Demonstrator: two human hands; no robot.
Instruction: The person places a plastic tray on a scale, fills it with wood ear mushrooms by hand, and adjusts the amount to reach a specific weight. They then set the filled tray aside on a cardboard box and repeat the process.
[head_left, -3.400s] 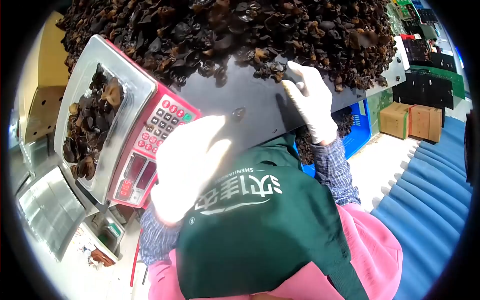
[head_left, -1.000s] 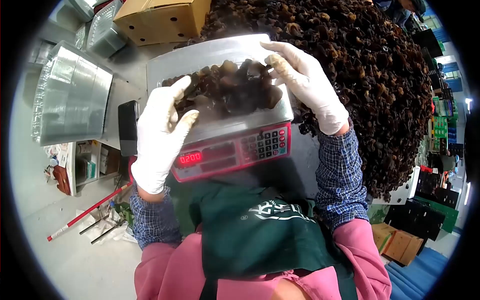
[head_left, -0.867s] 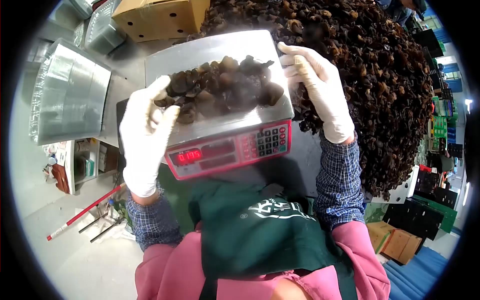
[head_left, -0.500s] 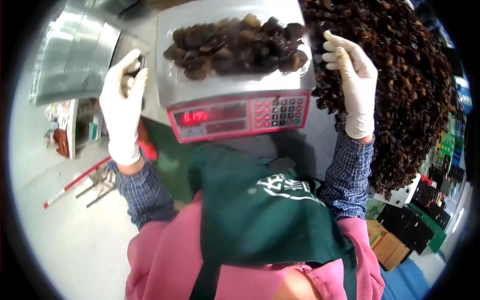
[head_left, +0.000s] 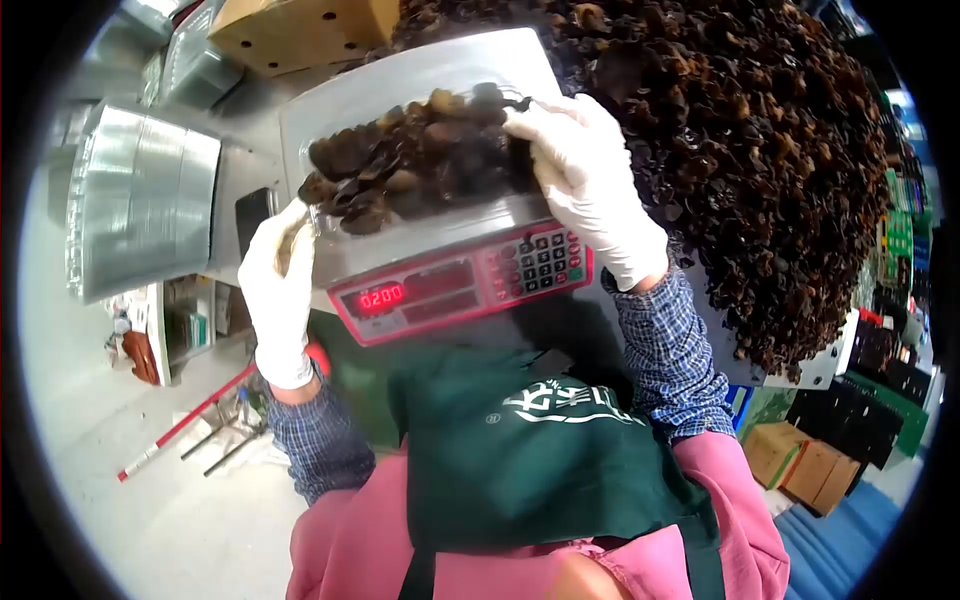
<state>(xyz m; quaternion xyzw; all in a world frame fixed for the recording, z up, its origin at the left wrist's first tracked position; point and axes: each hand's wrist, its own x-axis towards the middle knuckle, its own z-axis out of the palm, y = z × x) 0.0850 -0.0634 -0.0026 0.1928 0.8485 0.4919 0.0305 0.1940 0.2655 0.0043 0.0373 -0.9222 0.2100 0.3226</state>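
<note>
A clear plastic tray heaped with dark brown wood ear mushrooms [head_left: 420, 160] rests on the metal pan [head_left: 460, 60] of a red-framed digital scale [head_left: 460, 290]. Red digits on its display read 0.200. At the tray's left end, my white-gloved left hand [head_left: 280, 290] is closed, its fingertips pinching the edge. My right hand [head_left: 595, 180], gloved too, has its fingers curled over the tray's right end, beside the mushrooms. The clear rim is mostly hidden by my fingers and the heap.
A large pile of wood ear mushrooms [head_left: 760, 180] covers the table to the right and behind. Stacked clear plastic trays [head_left: 145, 200] stand at the left, near a dark phone-like object [head_left: 255, 212]. A cardboard box [head_left: 300, 35] is at the back.
Both hands have moved inward from beside the scale to the tray's ends. The display went from a blurred reading to 0.200. My view has shifted and turned slightly.
</note>
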